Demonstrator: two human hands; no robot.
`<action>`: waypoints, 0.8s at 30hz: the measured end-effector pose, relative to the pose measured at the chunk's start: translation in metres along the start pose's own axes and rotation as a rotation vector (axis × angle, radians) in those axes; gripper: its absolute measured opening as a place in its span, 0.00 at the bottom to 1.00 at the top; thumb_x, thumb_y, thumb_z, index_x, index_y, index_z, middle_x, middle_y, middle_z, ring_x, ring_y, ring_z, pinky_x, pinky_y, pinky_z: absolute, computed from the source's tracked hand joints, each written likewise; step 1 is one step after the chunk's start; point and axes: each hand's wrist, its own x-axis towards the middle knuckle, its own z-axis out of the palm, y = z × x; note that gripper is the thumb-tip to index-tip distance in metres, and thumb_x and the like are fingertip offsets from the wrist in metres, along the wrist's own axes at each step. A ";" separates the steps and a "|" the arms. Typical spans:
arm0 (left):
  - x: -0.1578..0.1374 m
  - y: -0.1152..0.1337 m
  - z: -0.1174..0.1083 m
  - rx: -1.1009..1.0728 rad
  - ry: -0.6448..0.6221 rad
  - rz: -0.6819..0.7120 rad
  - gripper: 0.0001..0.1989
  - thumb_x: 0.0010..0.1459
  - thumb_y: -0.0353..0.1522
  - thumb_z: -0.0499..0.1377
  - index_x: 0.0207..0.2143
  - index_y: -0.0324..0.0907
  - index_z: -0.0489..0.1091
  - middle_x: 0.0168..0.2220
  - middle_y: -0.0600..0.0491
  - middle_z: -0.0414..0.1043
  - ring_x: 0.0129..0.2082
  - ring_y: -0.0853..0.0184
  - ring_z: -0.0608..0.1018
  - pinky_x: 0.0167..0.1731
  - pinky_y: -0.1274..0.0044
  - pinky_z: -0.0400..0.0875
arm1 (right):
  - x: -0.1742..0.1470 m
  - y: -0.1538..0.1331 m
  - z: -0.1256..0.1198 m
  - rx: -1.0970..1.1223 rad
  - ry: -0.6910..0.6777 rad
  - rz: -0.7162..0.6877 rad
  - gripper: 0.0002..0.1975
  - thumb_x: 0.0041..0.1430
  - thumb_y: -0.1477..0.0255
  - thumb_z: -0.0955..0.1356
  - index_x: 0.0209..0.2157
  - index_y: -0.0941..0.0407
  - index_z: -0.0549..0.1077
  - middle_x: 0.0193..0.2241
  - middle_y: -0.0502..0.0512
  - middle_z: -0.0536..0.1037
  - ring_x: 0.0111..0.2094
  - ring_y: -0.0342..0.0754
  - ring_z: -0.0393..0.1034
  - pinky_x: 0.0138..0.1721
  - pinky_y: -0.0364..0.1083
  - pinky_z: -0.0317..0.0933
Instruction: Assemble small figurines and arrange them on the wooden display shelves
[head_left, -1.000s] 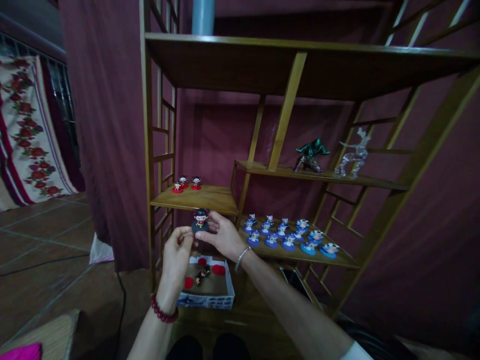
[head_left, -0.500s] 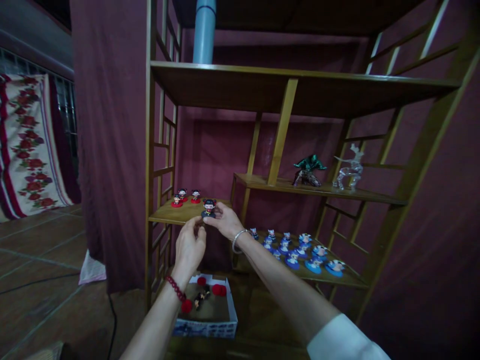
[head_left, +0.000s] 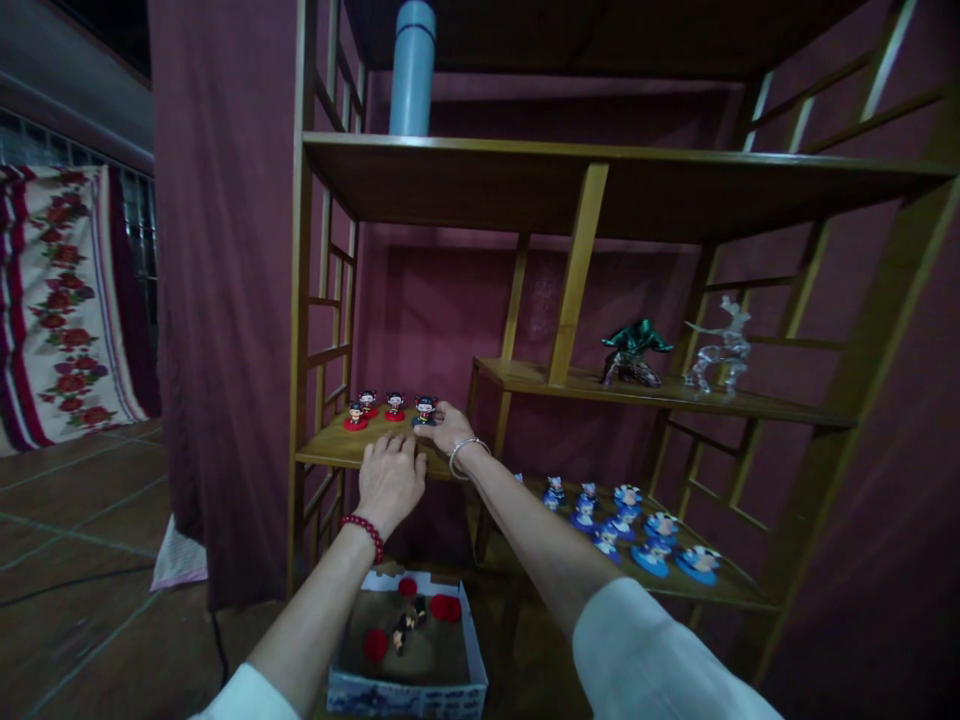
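My right hand (head_left: 450, 430) grips a small black-haired figurine (head_left: 426, 407) by its dark round base, at the right part of the left wooden shelf (head_left: 322, 447). Whether the base touches the board I cannot tell. My left hand (head_left: 391, 482) is at that shelf's front edge, back of the hand up, fingers stretched forward and holding nothing. To the left of the held figurine stand three similar ones on red bases: a front figurine (head_left: 355, 416), one behind it (head_left: 367, 403) and another nearer my hands (head_left: 394, 405).
Below, an open box (head_left: 472, 650) contains red discs (head_left: 446, 607) and dark figurines (head_left: 405, 628). Several blue-based figurines (head_left: 651, 556) stand on the lower right shelf. Above them are a green-and-bronze figure (head_left: 634, 352) and a clear deer (head_left: 724, 350). A blue flask (head_left: 413, 75) stands higher up.
My right hand has carried the figurine forward, in over the shelf beside the others. My left hand has left the figurine's base, and its fingers have straightened toward the shelf edge.
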 end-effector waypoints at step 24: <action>0.067 -0.017 0.036 0.020 -0.463 0.061 0.30 0.56 0.39 0.36 0.56 0.31 0.52 0.59 0.43 0.47 0.59 0.61 0.50 0.55 0.65 0.45 | 0.062 0.036 0.010 -0.246 0.065 0.034 0.16 0.29 0.79 0.72 0.26 0.55 0.70 0.27 0.50 0.75 0.32 0.47 0.69 0.35 0.44 0.61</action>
